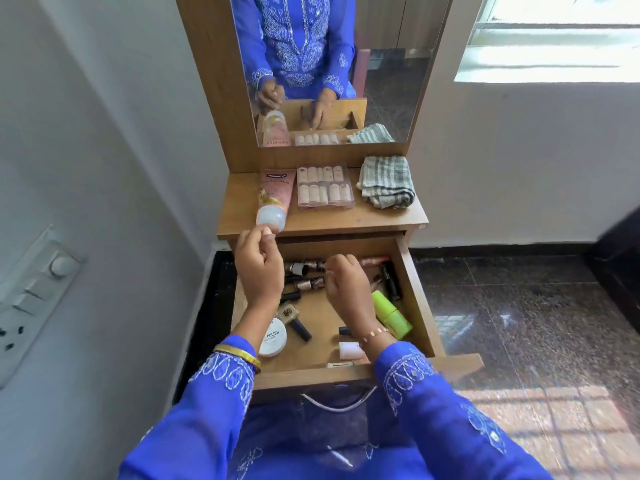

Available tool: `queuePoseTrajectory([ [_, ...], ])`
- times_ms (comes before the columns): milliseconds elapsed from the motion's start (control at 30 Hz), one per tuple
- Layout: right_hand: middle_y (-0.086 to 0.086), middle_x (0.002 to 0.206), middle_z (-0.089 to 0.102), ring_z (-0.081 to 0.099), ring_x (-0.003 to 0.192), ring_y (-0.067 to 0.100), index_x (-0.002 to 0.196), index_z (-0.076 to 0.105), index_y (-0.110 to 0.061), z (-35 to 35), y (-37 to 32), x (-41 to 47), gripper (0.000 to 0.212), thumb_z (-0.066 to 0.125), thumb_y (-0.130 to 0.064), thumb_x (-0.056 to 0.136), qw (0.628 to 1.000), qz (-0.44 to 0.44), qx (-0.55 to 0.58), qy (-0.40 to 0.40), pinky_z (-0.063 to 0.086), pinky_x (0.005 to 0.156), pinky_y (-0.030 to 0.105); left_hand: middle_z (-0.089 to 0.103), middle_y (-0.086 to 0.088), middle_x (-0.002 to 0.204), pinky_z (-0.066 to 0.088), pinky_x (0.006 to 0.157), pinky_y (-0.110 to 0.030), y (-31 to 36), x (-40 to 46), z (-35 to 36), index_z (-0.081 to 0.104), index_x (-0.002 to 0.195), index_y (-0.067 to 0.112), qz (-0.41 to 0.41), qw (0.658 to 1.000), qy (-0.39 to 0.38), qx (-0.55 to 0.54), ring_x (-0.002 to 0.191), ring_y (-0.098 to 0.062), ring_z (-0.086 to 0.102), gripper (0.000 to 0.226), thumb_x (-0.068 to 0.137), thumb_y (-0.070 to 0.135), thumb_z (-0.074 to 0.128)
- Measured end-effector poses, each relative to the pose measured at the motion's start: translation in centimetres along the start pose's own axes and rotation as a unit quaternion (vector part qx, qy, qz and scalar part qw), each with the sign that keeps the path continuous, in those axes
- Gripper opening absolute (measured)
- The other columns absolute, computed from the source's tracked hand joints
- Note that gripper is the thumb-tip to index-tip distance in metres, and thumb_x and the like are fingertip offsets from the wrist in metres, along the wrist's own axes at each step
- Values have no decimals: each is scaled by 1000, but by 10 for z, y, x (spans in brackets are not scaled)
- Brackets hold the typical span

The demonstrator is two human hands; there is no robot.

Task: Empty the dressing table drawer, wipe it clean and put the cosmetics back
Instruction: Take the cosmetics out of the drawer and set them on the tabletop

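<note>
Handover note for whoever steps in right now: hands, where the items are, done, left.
Left hand: fingers curled at the cap of the pink tube, which lies on the table top; whether it grips the cap cannot be told.
Right hand: down in the open drawer, pinching a small dark item I cannot identify.
On top: pink tube, nail box, folded cloth.
In the drawer: nail polish bottles, white jar, green bottle, other small pieces.
Done: emptying begun.
Left: finish emptying, wipe, put everything back.
</note>
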State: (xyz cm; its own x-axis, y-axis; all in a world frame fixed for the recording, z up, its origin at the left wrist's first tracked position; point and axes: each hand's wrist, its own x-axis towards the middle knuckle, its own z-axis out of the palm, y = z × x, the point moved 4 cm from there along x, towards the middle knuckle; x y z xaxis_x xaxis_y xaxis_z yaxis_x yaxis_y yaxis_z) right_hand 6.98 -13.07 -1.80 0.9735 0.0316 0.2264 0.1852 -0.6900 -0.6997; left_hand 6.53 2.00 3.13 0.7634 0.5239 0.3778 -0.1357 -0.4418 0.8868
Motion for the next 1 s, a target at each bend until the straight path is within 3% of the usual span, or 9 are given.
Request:
queuePoseTrajectory([
  [133,17,99,54,55,90,36,94,58,-1,20,6,-1,15,45,-5,86,993,10,-66,-100,45,77,38,59,0,86,36,69,-5,-28,-26,2,64,84,12,-30,999,-36,27,82,-13,55,27,91,17,39],
  [300,15,118,46,49,108,35,122,49,-8,40,18,-6,37,42,-4,86,961,-8,-182,-210,46,83,40,66,-1,94,43,71,-25,-49,-40,0,65,85,17,-86,989,-78,86,87,-16,61,24,93,17,42],
  [400,15,124,45,45,114,34,127,44,-8,45,18,-6,41,40,-2,87,947,-27,-228,-227,46,85,41,67,-2,94,41,65,-21,-49,-43,1,66,86,15,-78,982,-126,115,84,-14,58,23,92,15,44],
  [500,16,122,47,45,114,34,120,44,-5,44,19,-4,32,40,-1,88,951,-28,-235,-200,45,85,42,66,-2,95,32,57,-10,-48,-46,5,66,90,13,-90,974,-162,133,79,-11,53,21,92,15,45],
  [567,17,119,51,47,112,35,116,45,-3,43,21,-2,30,40,1,88,955,-20,-225,-194,44,85,41,66,-2,93,29,53,-12,-49,-48,6,65,90,14,-107,966,-176,159,76,-11,51,19,91,15,46],
  [733,18,105,63,58,99,31,108,60,-1,28,24,4,25,56,-9,85,990,47,-50,-120,41,82,31,65,-6,99,32,52,-18,-55,-49,5,64,96,16,-141,952,-193,190,77,-14,52,16,88,13,50],
  [800,10,92,66,60,86,22,99,67,-4,20,24,6,18,63,-13,83,989,89,38,-108,40,73,23,62,-4,110,42,64,-21,-55,-50,8,62,106,16,-122,949,-215,195,88,-16,57,22,87,11,53],
  [900,2,75,63,56,70,15,87,68,-15,17,26,6,7,69,-15,80,972,127,157,-116,48,69,34,56,-4,124,44,90,-28,-51,-54,16,57,120,14,-62,939,-277,195,113,-20,54,37,84,10,58],
  [1000,8,73,63,55,65,19,78,56,-25,18,21,2,18,70,-13,80,957,136,223,-129,52,64,39,54,-3,128,41,92,-29,-47,-60,23,54,125,15,-24,922,-319,219,119,-22,50,42,84,11,59],
])
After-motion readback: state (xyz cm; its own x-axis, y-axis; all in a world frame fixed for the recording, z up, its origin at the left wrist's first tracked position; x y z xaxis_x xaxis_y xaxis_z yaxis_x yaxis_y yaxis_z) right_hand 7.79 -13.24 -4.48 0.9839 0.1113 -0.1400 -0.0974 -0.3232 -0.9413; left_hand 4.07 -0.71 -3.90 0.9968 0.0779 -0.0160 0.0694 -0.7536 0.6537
